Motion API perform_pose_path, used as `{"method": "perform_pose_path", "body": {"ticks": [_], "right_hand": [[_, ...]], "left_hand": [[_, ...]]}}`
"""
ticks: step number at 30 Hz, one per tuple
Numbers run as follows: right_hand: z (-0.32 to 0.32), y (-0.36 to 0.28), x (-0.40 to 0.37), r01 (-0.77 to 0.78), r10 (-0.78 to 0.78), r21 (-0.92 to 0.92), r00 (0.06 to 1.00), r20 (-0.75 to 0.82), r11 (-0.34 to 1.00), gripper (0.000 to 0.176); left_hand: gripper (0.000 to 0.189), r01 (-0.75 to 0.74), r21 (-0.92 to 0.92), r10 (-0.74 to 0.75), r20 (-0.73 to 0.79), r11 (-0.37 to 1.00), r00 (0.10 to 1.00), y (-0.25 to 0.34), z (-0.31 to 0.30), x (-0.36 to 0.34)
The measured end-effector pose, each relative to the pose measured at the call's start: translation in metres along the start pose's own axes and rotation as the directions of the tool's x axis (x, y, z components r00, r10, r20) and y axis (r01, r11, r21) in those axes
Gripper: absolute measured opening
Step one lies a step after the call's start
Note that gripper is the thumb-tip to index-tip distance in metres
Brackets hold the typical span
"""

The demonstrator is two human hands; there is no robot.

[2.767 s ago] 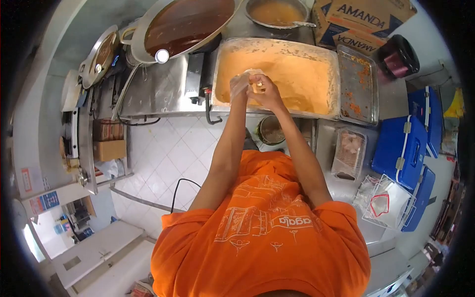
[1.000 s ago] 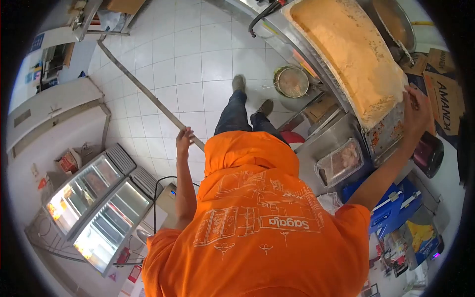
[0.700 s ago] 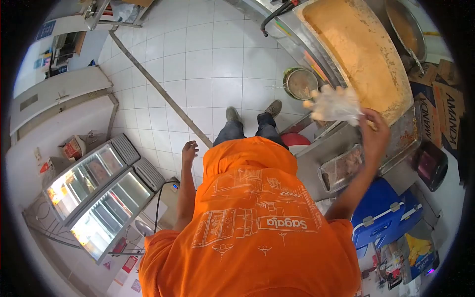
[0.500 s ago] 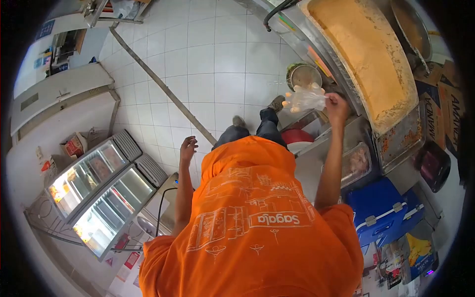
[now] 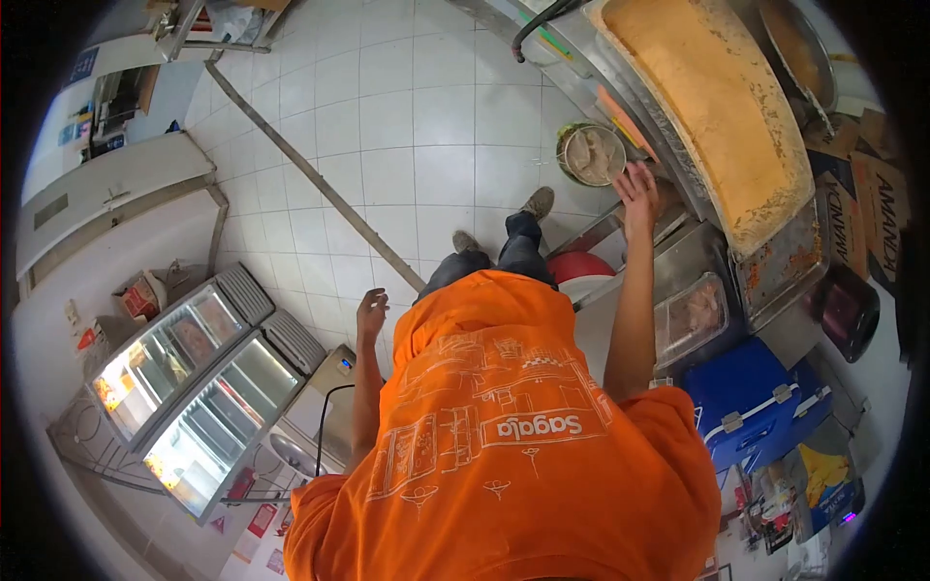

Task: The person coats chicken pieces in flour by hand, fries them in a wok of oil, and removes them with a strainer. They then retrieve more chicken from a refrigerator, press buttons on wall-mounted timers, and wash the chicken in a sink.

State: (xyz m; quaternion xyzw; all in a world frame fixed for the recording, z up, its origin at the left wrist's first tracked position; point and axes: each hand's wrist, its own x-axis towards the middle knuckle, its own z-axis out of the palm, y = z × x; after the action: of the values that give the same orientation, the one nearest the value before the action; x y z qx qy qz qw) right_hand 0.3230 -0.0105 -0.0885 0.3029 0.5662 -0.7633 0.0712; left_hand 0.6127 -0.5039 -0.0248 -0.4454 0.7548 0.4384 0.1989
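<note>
Released from our right hand (image 5: 637, 197), the thin glove (image 5: 587, 151) now appears to lie in the round bin (image 5: 564, 157) on the floor. We hold that hand ungripped, fingers spread, near the rim; our left hand (image 5: 372, 315) hangs loose, grasping nothing.

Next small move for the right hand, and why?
Probably lift the right hand back, away from the round bin on the floor. Its fingers are spread with nothing visible between them, and pale, crumpled material lies inside the bin, so there seems nothing left to hold there.
</note>
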Motion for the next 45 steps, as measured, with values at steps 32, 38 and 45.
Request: {"method": "perform_pose_path", "body": {"ticks": [32,38,45], "right_hand": [[0.074,0.021,-0.187,-0.086,0.15,0.565,0.986,-0.069,0.821,0.013],[0.15,0.07,-0.282,-0.402,0.364,0.494,0.914,0.176,0.771,0.006],[0.16,0.143,-0.222,-0.725,0.665,0.414,0.681,0.307,0.551,0.007]], "left_hand": [[0.031,0.292,-0.27,-0.247,0.189,0.917,0.95,-0.217,0.001,0.017],[0.034,0.258,-0.25,-0.219,0.174,0.933,0.96,-0.228,-0.045,0.029],[0.033,0.198,-0.331,-0.196,0.04,0.923,0.98,-0.212,-0.081,0.006]]}}
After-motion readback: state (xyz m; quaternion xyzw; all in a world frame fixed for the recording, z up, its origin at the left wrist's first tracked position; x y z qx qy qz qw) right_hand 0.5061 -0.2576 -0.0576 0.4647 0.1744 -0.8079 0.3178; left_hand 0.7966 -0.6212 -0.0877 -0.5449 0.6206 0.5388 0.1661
